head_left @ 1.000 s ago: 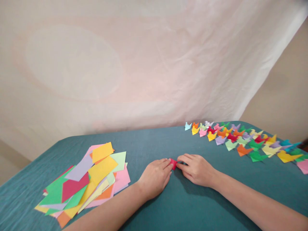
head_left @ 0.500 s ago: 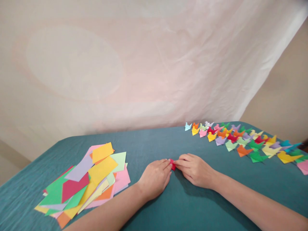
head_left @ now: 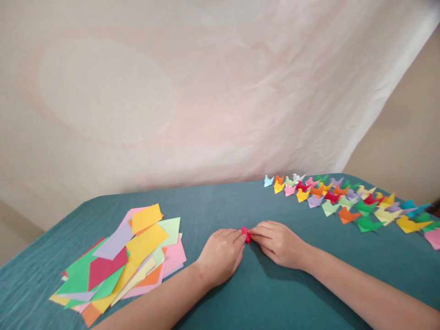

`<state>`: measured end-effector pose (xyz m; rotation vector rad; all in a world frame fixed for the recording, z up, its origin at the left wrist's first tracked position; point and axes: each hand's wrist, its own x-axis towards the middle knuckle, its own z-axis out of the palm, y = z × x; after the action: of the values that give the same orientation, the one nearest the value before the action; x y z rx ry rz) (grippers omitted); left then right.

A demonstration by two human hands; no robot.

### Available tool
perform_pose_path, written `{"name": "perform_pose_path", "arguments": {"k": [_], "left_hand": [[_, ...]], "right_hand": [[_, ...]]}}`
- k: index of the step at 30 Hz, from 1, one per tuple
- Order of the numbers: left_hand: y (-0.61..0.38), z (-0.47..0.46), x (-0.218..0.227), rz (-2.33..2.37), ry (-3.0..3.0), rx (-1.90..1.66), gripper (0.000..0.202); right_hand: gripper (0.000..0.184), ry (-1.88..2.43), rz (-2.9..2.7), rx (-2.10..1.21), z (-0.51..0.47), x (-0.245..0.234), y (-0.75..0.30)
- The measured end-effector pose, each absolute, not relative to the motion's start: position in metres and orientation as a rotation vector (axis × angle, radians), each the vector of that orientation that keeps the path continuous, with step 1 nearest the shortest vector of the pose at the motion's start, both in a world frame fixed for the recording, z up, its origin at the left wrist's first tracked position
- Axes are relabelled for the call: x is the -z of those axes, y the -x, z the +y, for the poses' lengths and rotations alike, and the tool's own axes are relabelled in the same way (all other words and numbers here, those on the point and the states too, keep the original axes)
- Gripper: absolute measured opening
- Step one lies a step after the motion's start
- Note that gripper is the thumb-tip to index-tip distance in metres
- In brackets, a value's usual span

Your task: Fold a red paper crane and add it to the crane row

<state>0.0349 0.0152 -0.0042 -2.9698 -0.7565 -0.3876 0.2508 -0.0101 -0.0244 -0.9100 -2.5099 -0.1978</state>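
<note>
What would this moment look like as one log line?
left hand: touching red paper | right hand: pinching red paper | on cloth: paper pile, folded birds

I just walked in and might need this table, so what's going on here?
A person's right hand pinches a small red folded paper piece on the teal tablecloth. The left hand rests flat beside it, fingertips touching it. A loose pile of coloured paper sheets lies to their left, and rows of small folded paper figures in many colours sit at the far right.
</note>
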Motion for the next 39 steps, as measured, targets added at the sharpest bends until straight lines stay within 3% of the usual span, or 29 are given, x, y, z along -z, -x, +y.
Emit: {"name": "perform_pose_path", "arguments": {"k": [19, 39], "left_hand": [[-0.040, 0.026, 0.002, -0.898, 2.985, 0.622, 0.021], [-0.052, 0.032, 0.002, -0.874, 2.799, 0.358, 0.013]], "right_hand": [[0.029, 0.981, -2.498, 0.214, -0.015, 0.022, -0.249], [0.029, 1.002, -2.520, 0.229, -0.015, 0.019, -0.245]]}}
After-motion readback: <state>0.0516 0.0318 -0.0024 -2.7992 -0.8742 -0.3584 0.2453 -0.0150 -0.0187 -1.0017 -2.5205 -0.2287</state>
